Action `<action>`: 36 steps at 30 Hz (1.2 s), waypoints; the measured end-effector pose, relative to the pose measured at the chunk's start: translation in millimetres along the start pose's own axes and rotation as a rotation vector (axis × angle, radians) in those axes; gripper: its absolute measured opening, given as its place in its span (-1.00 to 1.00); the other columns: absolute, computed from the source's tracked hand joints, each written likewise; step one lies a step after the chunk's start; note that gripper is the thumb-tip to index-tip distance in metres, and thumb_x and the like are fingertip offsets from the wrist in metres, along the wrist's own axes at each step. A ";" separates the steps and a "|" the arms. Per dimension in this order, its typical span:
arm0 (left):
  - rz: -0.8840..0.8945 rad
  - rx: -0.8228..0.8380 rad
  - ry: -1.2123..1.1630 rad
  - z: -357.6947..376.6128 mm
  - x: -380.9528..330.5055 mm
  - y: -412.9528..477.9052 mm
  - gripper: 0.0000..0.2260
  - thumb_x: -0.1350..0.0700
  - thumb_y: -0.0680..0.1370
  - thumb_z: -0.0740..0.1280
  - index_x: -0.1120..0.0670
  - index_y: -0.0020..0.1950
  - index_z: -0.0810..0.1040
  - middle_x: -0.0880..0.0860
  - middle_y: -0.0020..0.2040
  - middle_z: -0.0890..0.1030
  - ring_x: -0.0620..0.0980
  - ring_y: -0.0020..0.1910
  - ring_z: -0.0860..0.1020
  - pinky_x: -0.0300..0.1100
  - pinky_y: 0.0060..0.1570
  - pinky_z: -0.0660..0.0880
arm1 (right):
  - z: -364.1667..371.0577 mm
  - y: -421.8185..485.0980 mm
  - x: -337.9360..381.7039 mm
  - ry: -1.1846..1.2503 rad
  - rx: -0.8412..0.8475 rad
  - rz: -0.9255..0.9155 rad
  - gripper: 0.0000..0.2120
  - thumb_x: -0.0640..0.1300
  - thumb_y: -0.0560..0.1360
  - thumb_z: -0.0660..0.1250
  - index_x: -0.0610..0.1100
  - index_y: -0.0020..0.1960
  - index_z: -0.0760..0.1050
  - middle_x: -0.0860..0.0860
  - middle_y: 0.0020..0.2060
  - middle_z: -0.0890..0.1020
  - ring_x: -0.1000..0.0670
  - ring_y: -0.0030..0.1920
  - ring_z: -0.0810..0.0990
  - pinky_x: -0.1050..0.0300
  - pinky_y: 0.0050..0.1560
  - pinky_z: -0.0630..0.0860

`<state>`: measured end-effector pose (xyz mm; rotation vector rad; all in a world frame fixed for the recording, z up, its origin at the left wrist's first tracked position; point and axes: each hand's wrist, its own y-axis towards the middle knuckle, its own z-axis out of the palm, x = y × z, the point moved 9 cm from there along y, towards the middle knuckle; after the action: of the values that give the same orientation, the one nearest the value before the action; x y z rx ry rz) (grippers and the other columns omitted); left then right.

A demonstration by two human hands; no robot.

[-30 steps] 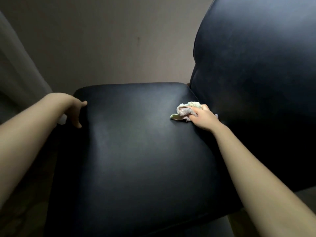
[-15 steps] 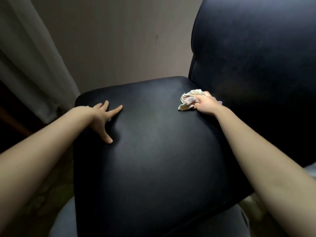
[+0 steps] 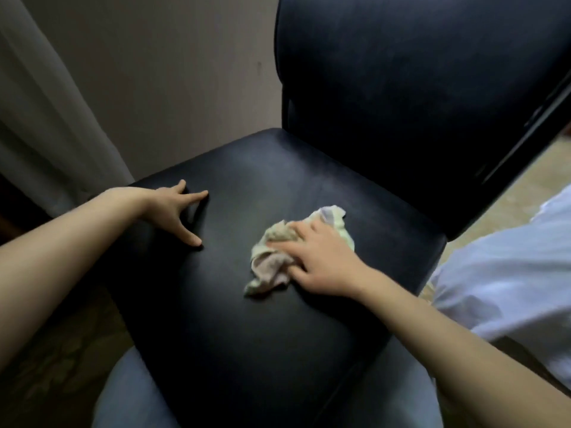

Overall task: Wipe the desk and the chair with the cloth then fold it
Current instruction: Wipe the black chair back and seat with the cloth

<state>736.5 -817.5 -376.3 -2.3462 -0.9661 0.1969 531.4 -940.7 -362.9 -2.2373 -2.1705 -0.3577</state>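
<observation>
A black leather chair fills the view, its seat (image 3: pixel 247 335) in the middle and its tall backrest (image 3: pixel 417 88) at the upper right. A crumpled pale cloth (image 3: pixel 272 261), pink and light green, lies on the middle of the seat. My right hand (image 3: pixel 321 264) presses down on the cloth's right part, with fingers curled into it. My left hand (image 3: pixel 173 211) rests on the seat's far left edge, fingers spread and holding nothing. No desk is in view.
A pale curtain (image 3: pixel 46 103) hangs at the left beside a beige wall (image 3: pixel 170 72). A white fabric (image 3: pixel 509 273) lies at the right over patterned carpet (image 3: pixel 500 199). My knees in light trousers (image 3: pixel 129 393) are under the seat's near edge.
My right hand has dragged the cloth from the seat's back corner by the backrest toward the middle of the seat. My left hand stays on the seat's left edge.
</observation>
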 end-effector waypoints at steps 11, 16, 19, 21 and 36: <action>-0.056 0.091 0.063 -11.3 -35.0 25.1 0.20 -0.20 0.27 0.52 -0.06 0.48 -0.41 0.11 0.55 0.05 0.16 0.50 0.13 0.04 0.43 0.17 | -15.9 -50.5 -218.0 -0.010 0.083 0.795 -0.56 0.11 0.56 0.07 0.29 0.43 0.18 -0.11 0.39 0.25 -0.23 0.40 0.17 -0.14 0.43 0.09; -0.050 0.106 0.034 -11.7 -40.9 21.4 0.20 -0.13 0.29 0.53 -0.05 0.47 -0.43 0.13 0.55 0.01 0.18 0.50 0.11 0.05 0.42 0.18 | -19.8 -61.4 -173.3 -0.125 0.048 0.833 -0.57 0.10 0.54 0.05 0.19 0.42 0.26 -0.13 0.33 0.32 -0.24 0.30 0.26 -0.12 0.33 0.18; -0.045 0.100 0.068 -13.4 -42.0 21.6 0.19 -0.14 0.30 0.52 -0.04 0.48 -0.42 0.13 0.55 0.02 0.18 0.49 0.13 0.02 0.40 0.18 | -12.1 -66.0 -91.6 -0.186 -0.001 0.576 -0.41 0.18 0.39 -0.09 0.17 0.37 0.36 -0.10 0.26 0.42 -0.22 0.20 0.34 -0.13 0.31 0.20; -0.042 0.099 0.104 -15.6 -43.0 22.1 0.19 -0.16 0.30 0.51 -0.02 0.48 -0.43 0.14 0.55 0.05 0.17 0.49 0.15 0.01 0.40 0.19 | -3.2 -60.5 -51.7 -0.130 0.034 0.416 -0.36 0.20 0.36 -0.12 0.15 0.37 0.38 -0.07 0.29 0.42 -0.20 0.19 0.36 -0.11 0.29 0.21; -0.105 0.170 0.160 -16.7 -33.9 44.6 0.27 -0.20 0.22 0.55 -0.09 0.44 -0.47 0.12 0.54 0.11 0.18 0.49 0.16 0.06 0.42 0.19 | 21.6 167.9 -135.3 -0.039 0.162 0.205 -0.50 0.10 0.42 0.07 0.22 0.37 0.34 0.00 0.37 0.39 -0.11 0.37 0.31 -0.09 0.37 0.19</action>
<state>744.3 -873.6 -391.0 -2.1158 -0.9531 0.0466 698.3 -1077.9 -380.3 -2.3634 -1.8851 -0.1310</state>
